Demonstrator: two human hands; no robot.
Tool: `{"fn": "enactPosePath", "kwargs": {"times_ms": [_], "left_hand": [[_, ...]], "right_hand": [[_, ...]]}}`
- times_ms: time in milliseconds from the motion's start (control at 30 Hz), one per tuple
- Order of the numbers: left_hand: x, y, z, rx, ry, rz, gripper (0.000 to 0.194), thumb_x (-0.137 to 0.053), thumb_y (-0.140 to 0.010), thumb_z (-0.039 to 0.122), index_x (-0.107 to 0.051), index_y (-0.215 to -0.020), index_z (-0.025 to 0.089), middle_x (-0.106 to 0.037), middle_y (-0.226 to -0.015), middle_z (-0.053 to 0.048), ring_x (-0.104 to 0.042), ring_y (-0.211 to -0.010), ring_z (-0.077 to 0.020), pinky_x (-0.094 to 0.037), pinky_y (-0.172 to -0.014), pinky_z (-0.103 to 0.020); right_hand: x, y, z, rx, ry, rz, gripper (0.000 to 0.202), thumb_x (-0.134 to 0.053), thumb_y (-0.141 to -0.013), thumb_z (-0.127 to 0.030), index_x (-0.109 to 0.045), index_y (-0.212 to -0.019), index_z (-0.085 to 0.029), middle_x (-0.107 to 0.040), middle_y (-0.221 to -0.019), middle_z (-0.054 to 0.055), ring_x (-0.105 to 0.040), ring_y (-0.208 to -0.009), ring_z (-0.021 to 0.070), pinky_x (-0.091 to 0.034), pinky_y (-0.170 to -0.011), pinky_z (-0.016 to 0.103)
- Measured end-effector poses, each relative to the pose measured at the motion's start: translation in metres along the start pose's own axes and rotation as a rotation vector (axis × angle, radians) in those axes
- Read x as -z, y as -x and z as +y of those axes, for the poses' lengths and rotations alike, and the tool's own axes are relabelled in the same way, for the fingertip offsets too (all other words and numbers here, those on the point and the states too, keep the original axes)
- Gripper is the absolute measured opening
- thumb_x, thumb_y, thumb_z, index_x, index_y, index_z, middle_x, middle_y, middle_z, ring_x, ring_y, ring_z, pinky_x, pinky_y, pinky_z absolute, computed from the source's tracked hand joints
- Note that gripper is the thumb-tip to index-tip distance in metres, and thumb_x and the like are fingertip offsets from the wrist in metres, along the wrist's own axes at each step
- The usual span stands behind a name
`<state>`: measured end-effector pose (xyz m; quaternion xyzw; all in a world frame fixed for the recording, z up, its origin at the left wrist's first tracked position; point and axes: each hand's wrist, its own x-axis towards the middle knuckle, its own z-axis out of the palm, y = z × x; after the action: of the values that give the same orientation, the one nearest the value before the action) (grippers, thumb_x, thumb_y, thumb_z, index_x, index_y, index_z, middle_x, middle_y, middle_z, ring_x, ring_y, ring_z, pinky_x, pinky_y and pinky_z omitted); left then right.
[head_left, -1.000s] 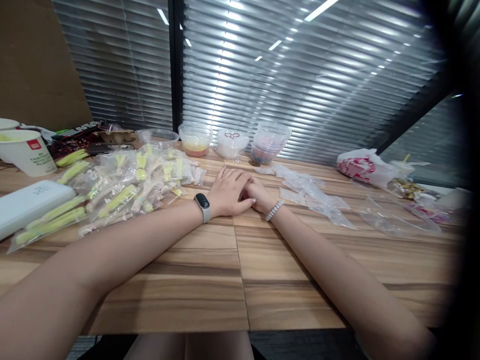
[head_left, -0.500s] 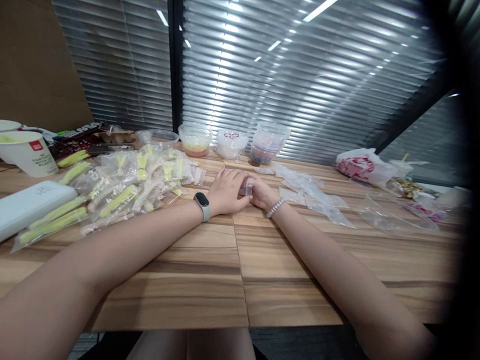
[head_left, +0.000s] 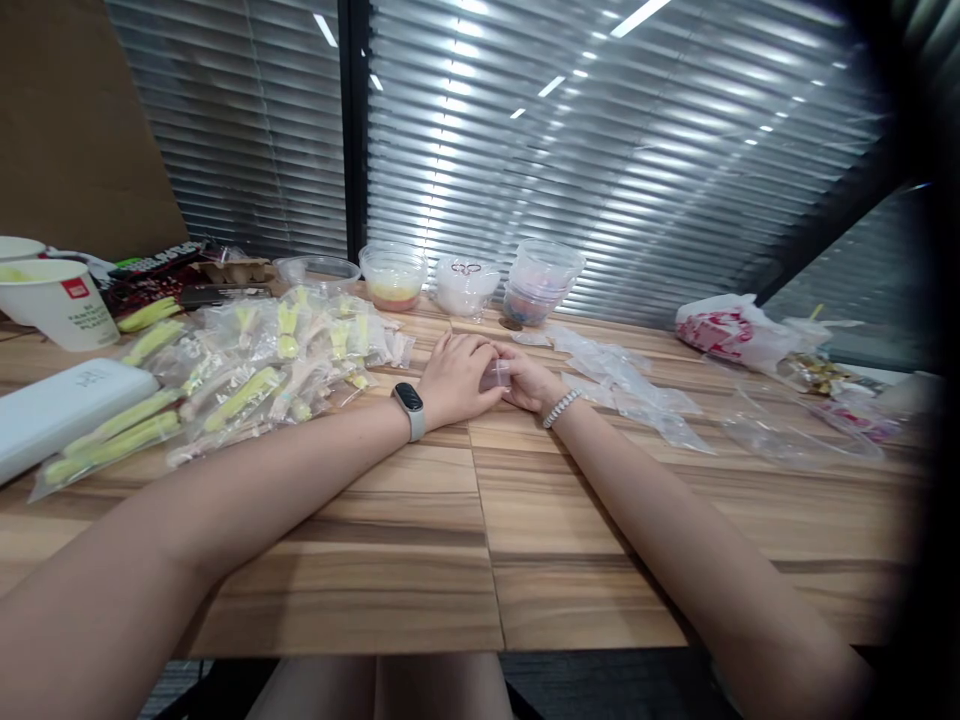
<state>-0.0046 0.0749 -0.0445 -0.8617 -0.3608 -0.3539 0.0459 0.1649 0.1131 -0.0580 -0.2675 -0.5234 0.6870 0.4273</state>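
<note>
My left hand (head_left: 459, 378) and my right hand (head_left: 526, 378) meet over the middle of the wooden table (head_left: 420, 560). Between them is a small translucent plastic piece (head_left: 495, 375), partly hidden by the fingers; both hands are closed around it. A wristband is on my left wrist, a beaded bracelet on my right. Left of my left hand lies a pile of clear packets with yellow and pale items (head_left: 285, 330). Flat clear plastic bags (head_left: 622, 375) lie right of my right hand.
Behind the hands stand a tub with yellow and red contents (head_left: 393, 285), a white-filled bag (head_left: 465, 290) and stacked tubs (head_left: 541, 285). Paper cups (head_left: 67, 310) and a white box (head_left: 67, 410) are left; a pink-and-white bag (head_left: 731, 330) is right.
My hands stay together around the plastic piece, with the right fingers slightly shifted. The whole view has moved a little.
</note>
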Motion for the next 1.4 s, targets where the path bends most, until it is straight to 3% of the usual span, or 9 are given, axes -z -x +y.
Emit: {"fn": "enactPosePath", "kwargs": {"times_ms": [167,300,500,800,1067,1200,1400], "left_hand": [[-0.003,0.0,0.0,0.025,-0.013,0.043,0.035,-0.072,-0.081,0.034,-0.058,-0.11,0.021,-0.055,-0.121,-0.008,-0.047,-0.117,-0.0271,-0.026,-0.113,-0.049],[-0.003,-0.001,-0.002,0.013,-0.015,0.04,0.033,-0.071,-0.082,0.034,-0.059,-0.11,0.021,-0.056,-0.12,-0.007,-0.047,-0.115,-0.0264,-0.03,-0.11,-0.047],[-0.005,-0.001,-0.004,0.0,-0.053,0.045,0.022,-0.068,-0.085,0.033,-0.062,-0.103,0.022,-0.056,-0.119,-0.007,-0.047,-0.115,-0.0269,-0.029,-0.109,-0.048],[-0.004,0.0,-0.004,-0.021,-0.086,0.024,0.015,-0.063,-0.089,0.03,-0.062,-0.102,0.022,-0.056,-0.119,-0.006,-0.047,-0.114,-0.0259,-0.028,-0.108,-0.047],[-0.004,-0.001,-0.002,0.004,-0.076,0.03,0.029,-0.067,-0.085,0.029,-0.057,-0.11,0.02,-0.057,-0.116,-0.006,-0.048,-0.113,-0.0255,-0.028,-0.11,-0.045],[-0.004,0.0,-0.001,0.041,-0.075,0.027,0.035,-0.068,-0.083,0.031,-0.055,-0.114,0.021,-0.056,-0.115,-0.007,-0.047,-0.114,-0.0266,-0.027,-0.11,-0.045],[-0.005,0.001,-0.002,0.105,-0.101,0.055,0.033,-0.067,-0.084,0.034,-0.053,-0.112,0.022,-0.056,-0.114,-0.007,-0.048,-0.113,-0.0264,-0.03,-0.108,-0.045]], "right_hand": [[0.005,0.0,0.0,-0.012,0.008,-0.049,0.057,-0.069,-0.058,-0.002,-0.062,-0.113,-0.017,-0.065,-0.099,0.004,-0.063,-0.087,0.0164,-0.053,-0.069,0.021],[0.006,0.001,0.0,-0.029,0.0,-0.053,0.056,-0.068,-0.058,-0.002,-0.063,-0.112,-0.018,-0.063,-0.093,0.003,-0.06,-0.078,0.014,-0.052,-0.062,0.019],[0.007,0.001,0.002,0.001,0.014,-0.086,0.051,-0.073,-0.066,-0.006,-0.062,-0.115,-0.017,-0.063,-0.098,0.005,-0.061,-0.089,0.017,-0.054,-0.075,0.025],[0.01,-0.002,0.006,0.013,0.003,-0.118,0.049,-0.07,-0.068,-0.004,-0.061,-0.113,-0.017,-0.063,-0.103,0.005,-0.061,-0.091,0.0174,-0.054,-0.077,0.026],[0.0,0.001,-0.001,0.01,-0.013,-0.086,0.037,-0.065,-0.066,-0.006,-0.064,-0.102,-0.017,-0.065,-0.091,0.003,-0.061,-0.081,0.0157,-0.055,-0.069,0.023],[-0.001,0.002,-0.003,0.008,-0.07,-0.063,0.035,-0.063,-0.067,-0.01,-0.063,-0.102,-0.015,-0.066,-0.098,0.006,-0.062,-0.091,0.0204,-0.055,-0.079,0.028],[0.002,-0.001,-0.001,0.017,-0.115,-0.141,0.042,-0.058,-0.066,-0.012,-0.062,-0.108,-0.012,-0.065,-0.106,0.009,-0.061,-0.1,0.0245,-0.05,-0.093,0.039]]}}
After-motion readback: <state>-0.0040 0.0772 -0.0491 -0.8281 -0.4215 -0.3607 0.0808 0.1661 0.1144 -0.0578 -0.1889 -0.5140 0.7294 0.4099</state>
